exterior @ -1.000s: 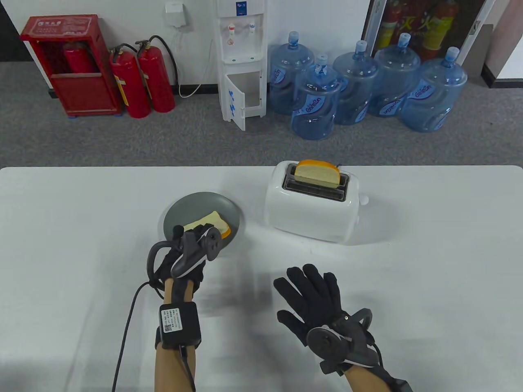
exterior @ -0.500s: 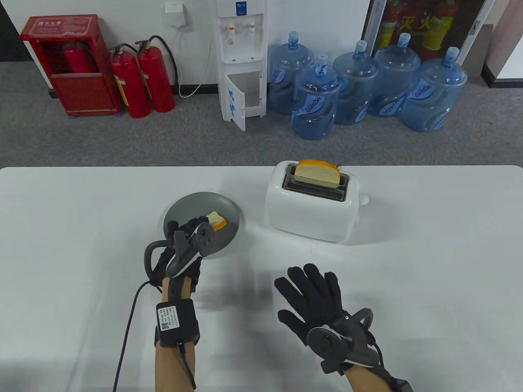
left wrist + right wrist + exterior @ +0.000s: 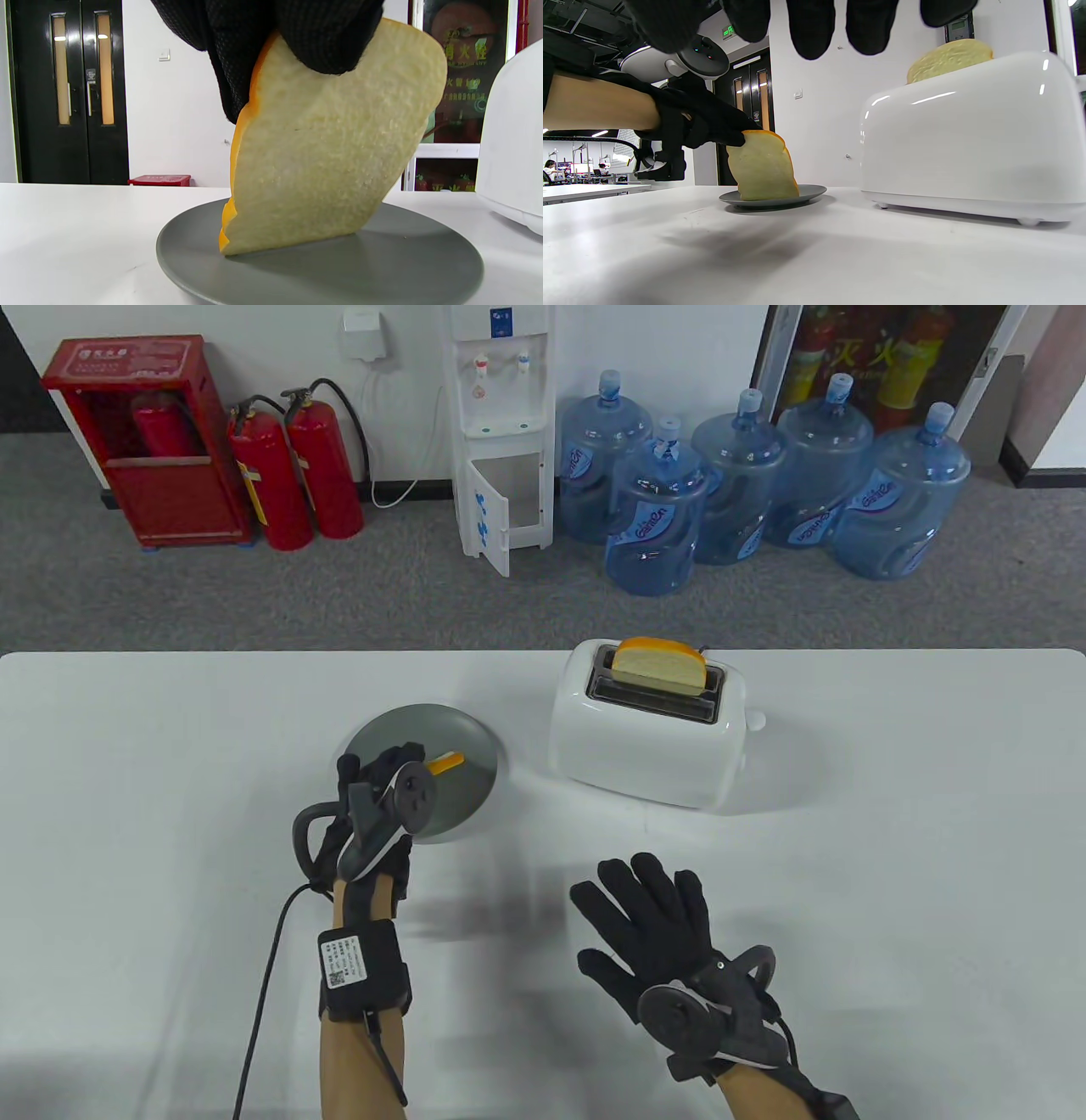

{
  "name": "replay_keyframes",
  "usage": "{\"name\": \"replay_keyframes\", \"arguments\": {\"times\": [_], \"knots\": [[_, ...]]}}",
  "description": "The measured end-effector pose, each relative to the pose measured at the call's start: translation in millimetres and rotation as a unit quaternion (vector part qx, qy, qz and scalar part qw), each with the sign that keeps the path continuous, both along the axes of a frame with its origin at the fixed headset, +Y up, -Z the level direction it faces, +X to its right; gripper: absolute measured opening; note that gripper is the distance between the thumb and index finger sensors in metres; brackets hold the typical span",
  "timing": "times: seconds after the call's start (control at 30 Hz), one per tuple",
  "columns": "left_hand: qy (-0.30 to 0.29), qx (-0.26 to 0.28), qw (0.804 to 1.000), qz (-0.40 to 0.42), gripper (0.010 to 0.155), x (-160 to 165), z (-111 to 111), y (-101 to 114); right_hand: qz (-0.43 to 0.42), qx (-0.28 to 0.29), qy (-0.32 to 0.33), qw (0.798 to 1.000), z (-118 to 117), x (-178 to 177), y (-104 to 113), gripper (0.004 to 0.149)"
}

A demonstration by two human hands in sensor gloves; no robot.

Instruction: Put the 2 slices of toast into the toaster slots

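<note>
Table view: set above me, looking down and forward across the white surface to the floor and back wall. Left wrist view: very near, level with the surface, facing the slice on the grey plate. Right wrist view: low over the surface, farther back, facing leftward. All three views share the plate, slice and toaster.

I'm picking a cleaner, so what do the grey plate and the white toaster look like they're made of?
The grey plate looks like matte ceramic or melamine: an even, dull surface with no glare; which one is open. The white toaster looks like glossy moulded plastic, or possibly enamelled metal: sharp light streaks on its rounded shell. Its slot rims look like dark metal.
</note>
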State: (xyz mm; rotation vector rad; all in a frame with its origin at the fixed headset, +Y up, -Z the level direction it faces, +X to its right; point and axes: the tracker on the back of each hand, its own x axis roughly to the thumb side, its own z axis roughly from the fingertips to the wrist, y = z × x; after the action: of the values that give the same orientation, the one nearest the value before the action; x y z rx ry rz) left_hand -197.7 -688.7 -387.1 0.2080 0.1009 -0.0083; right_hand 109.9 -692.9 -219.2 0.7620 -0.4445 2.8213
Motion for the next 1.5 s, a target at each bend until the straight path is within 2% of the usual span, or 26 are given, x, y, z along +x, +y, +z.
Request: {"name": "replay_keyframes", "arguments": {"times": [0.43,0.6,1.03,1.27,1.37,1.5], "knots": [[-0.032,0.049,0.998,-0.003,0.047,-4.0,17.4,16.0,0.003,0.004,0.002,1.0,0.8,-1.2,-1.0,0.067],[-0.056,0.078,0.995,-0.005,0.046,-1.6,31.5,24.0,0.004,0.005,0.003,1.0,1.0,-1.2,-1.4,0.067],[-0.137,0.138,0.981,-0.005,0.045,7.4,86.1,39.3,0.003,0.02,0.011,1.0,3.1,-1.9,-1.4,0.067],[-0.173,0.147,0.974,0.004,0.045,15.4,112.6,45.1,0.0,0.03,0.019,0.999,4.2,-3.0,-1.8,0.068],[-0.192,0.146,0.97,0.011,0.045,20.8,123.4,42.6,-0.013,0.061,0.023,0.998,7.9,-3.8,-0.2,0.068],[-0.216,0.146,0.965,0.01,0.045,29.1,136.0,39.6,-0.019,0.076,0.037,0.996,12.3,-6.6,1.2,0.069]]}}
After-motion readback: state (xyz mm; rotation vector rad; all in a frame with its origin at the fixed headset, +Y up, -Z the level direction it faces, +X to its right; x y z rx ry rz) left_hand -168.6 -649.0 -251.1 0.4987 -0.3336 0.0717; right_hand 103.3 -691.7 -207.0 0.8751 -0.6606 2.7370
